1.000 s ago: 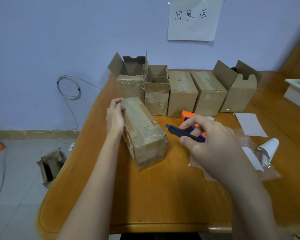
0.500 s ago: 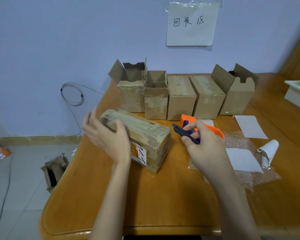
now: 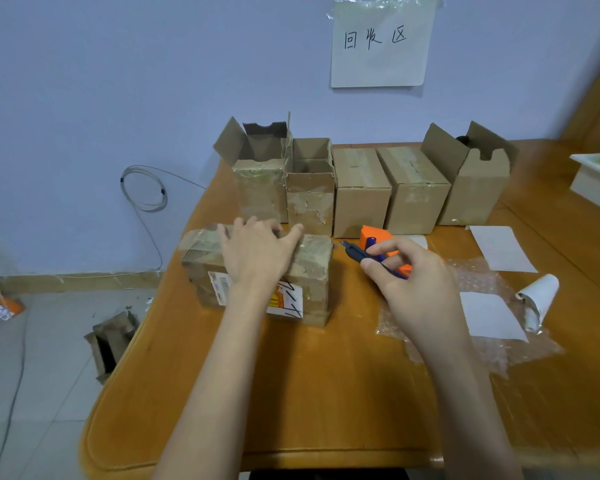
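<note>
- Now the box [image 3: 314, 271] lies on its side near the middle of the table [image 3: 291, 393], its long axis running left to right, roughly level with the table's near edge.
- Its labelled long face is turned toward the person; the taped top faces up, and the short ends point left and right.
- Left hand [image 3: 257, 258]: laid flat on the box's top, fingers spread wide and fairly straight, tips reaching the far edge, thumb splayed to the right. It presses the box and does not grip it.
- Right hand [image 3: 416, 289]: closed round a dark cutter [image 3: 355, 252], pinching it between thumb and fingers just right of the box.
- The cutter's long axis slants, with the tip aimed up and left at the box's right end. The tip sits just beside that end; whether it touches cannot be told.
- Behind the box stand five boxes in a row [image 3: 361, 192] across the far side of the table, some with open flaps.
- An orange dispenser [image 3: 374, 233] sits behind the right hand's fingers.
- Bubble wrap [image 3: 482, 278], white sheets [image 3: 499, 247] and a paper roll [image 3: 537, 299] lie to the right.
</note>
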`<state>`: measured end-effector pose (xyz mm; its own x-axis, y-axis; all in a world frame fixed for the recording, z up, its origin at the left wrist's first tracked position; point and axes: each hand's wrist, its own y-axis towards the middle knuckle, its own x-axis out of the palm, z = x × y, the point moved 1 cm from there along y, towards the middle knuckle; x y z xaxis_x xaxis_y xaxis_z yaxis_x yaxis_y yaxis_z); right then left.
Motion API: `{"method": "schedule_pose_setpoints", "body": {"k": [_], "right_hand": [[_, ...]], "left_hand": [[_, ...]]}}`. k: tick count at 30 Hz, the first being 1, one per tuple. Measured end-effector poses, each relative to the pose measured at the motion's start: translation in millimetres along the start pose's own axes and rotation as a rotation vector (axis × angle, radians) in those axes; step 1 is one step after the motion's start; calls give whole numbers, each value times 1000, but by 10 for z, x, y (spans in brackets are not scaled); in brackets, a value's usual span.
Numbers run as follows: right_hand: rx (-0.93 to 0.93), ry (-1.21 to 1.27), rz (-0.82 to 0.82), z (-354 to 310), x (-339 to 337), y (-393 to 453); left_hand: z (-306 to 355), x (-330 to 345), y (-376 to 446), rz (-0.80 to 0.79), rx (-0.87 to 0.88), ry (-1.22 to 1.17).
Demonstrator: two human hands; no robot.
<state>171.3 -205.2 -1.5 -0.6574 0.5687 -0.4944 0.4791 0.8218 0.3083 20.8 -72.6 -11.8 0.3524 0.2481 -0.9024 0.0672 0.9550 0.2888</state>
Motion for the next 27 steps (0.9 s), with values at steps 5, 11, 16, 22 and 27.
{"method": "schedule_pose_setpoints", "body": {"k": [5,11,16,22,27], "right_hand": [[98,117,83,70,146,176],[157,137,26,90,241,275],[124,71,23,43,228,272],[122,10,4,-17,214,288],[164,-12,-39,-103,151,311]], "left_hand": [[34,25,17,13,-112,60],[32,49,22,33,-120,69],[26,48,18,29,-131,35],[43,43,2,34,-138,35],[45,35,-11,44,-142,37]]}}
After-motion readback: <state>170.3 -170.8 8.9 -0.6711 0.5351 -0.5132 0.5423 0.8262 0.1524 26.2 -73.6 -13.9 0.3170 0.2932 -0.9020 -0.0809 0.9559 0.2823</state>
